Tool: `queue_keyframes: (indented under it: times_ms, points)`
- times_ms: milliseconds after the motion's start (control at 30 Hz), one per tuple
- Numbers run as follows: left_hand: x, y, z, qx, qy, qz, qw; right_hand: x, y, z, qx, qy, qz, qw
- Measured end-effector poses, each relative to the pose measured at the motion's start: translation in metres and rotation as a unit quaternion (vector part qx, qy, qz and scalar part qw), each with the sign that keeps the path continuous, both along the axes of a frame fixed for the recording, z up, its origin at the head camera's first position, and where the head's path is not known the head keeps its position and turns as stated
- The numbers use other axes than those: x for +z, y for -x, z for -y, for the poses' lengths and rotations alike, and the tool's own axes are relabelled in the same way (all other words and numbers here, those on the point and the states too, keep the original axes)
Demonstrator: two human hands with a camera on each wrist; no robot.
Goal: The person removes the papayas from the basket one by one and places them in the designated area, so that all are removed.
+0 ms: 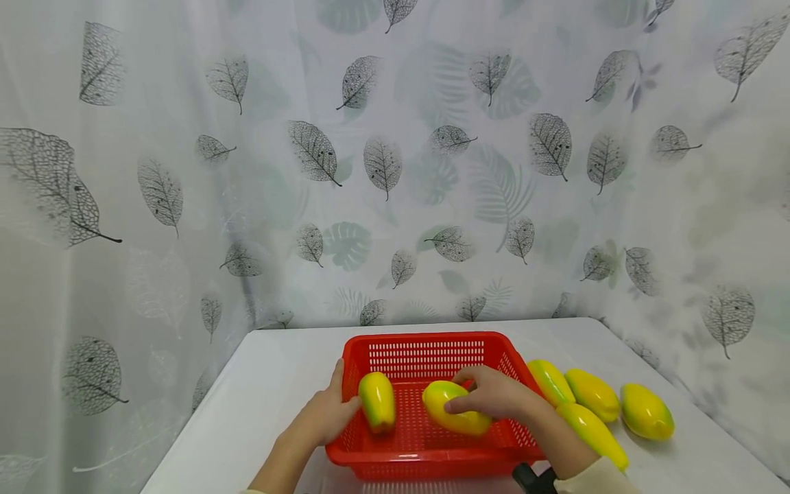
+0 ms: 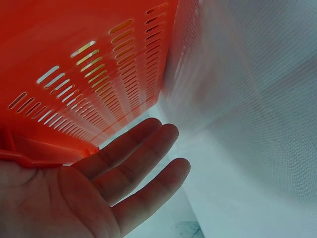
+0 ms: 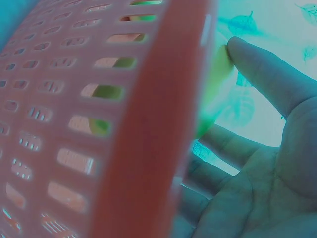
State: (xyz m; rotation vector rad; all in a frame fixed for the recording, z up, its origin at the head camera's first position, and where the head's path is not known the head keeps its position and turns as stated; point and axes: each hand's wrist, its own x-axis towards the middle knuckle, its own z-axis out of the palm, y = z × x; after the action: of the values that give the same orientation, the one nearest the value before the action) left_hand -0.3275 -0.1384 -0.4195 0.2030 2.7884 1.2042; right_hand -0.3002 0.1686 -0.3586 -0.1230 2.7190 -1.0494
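My right hand [image 1: 494, 394] grips a long oval, glossy yellow-green fruit [image 1: 453, 408] inside the red basket [image 1: 426, 456], thumb on its near side and fingers over the far side. In the right wrist view the fruit [image 3: 215, 84] shows between thumb and fingers, partly hidden by the basket rim [image 3: 153, 124]. At the basket's left rim is my left hand [image 1: 330, 412], thumb over the edge and fingers along the outside. Those fingers [image 2: 143, 163] look straight in the left wrist view. A second yellow-green fruit [image 1: 377, 401] lies in the basket beside the left thumb.
Several more yellow-green fruits [image 1: 592, 394] lie on the white table [image 1: 271, 384] to the right of the basket, close by my right forearm. A leaf-patterned curtain [image 1: 420, 206] hangs behind the table and along both sides.
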Motion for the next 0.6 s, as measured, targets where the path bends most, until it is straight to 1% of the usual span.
queue_keyframes:
  times_ms: [400,600]
  points:
    - [0.0,0.001,0.001,0.008,0.005,0.002,1.0,-0.001,0.0,-0.006,-0.008,-0.003,-0.004,1.0]
    - [-0.002,0.001,0.0,0.009,0.017,-0.001,0.9998,0.001,-0.001,-0.012,-0.008,-0.004,-0.009,0.9999]
